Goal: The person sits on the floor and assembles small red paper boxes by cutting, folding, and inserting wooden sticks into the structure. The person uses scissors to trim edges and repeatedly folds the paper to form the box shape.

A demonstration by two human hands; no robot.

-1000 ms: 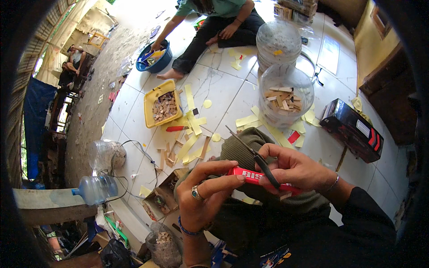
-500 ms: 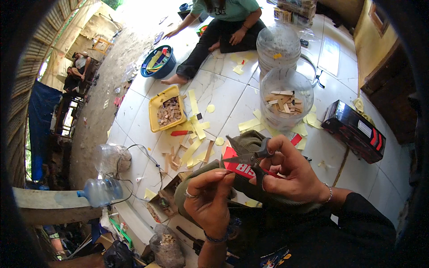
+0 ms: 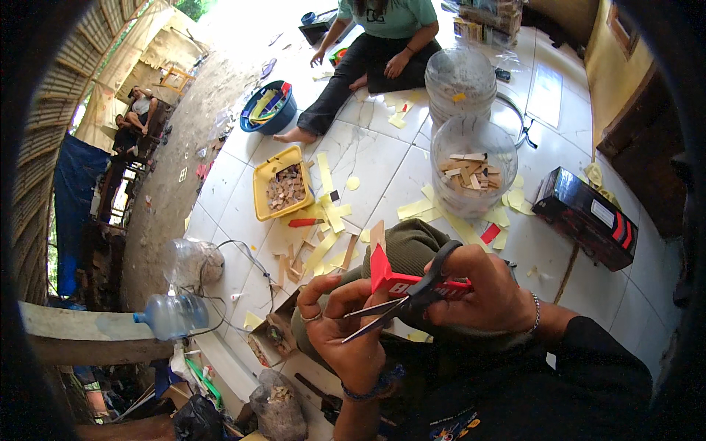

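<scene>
The left hand [image 3: 346,331] pinches a red card [image 3: 393,278] between thumb and fingers, holding it up in front of the person's chest. A second ago the card lay flat and low between both hands; now it is turned up on its edge, with a pale strip poking out on top. The right hand [image 3: 482,294] is closed through the handles of the scissors [image 3: 401,303]. The blades were up by the card before; now they point left and down, a little open, with the tips near the left palm. It looks like a cut is being lined up again.

Past the hands, on the white floor [image 3: 368,158], lie yellow scraps [image 3: 327,176]. A yellow tray [image 3: 283,189] holds small wood bits. A clear tub [image 3: 471,165] holds more. A dark box [image 3: 585,217] sits to the right. Farther off, another person [image 3: 371,51] sits on the floor beside a blue bowl [image 3: 268,114].
</scene>
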